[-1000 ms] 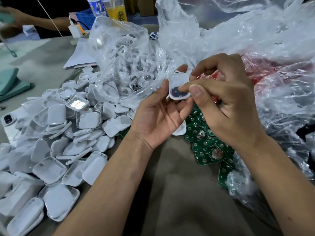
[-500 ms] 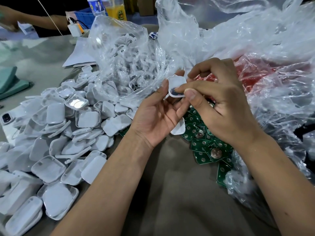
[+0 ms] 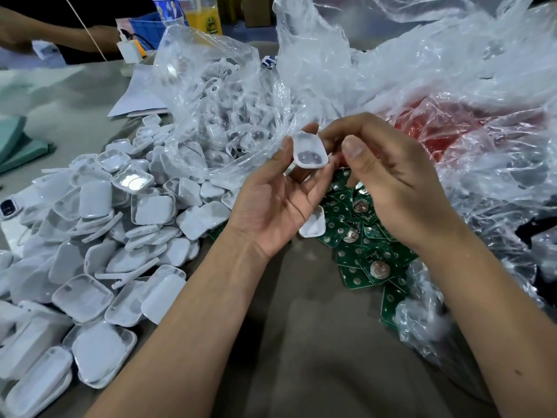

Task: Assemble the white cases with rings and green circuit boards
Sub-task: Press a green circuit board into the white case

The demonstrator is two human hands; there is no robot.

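Note:
My left hand (image 3: 271, 206) holds a small white case (image 3: 310, 150) at its fingertips, hollow side towards me, with a dark round part showing inside. My right hand (image 3: 398, 179) hovers just right of the case with curled fingers; its thumb is off the case and its index fingertip lies at the case's top right corner. A heap of green circuit boards (image 3: 364, 245) lies under both hands, with another white case (image 3: 313, 226) on its left edge. A big pile of white cases (image 3: 120, 224) covers the table's left. White rings fill a clear bag (image 3: 223, 116) behind.
Large crumpled clear plastic bags (image 3: 452, 86) fill the right and back, one over something red (image 3: 446, 137). Another person's arm (image 3: 60, 34) reaches in at the far left. Bottles (image 3: 199, 10), a blue crate and a white charger stand behind. Green cloth (image 3: 15, 146) lies at the left.
My right thumb, which pressed into the case, has lifted off and drawn back to the right. My left hand has kept the case and turned it a little more towards me.

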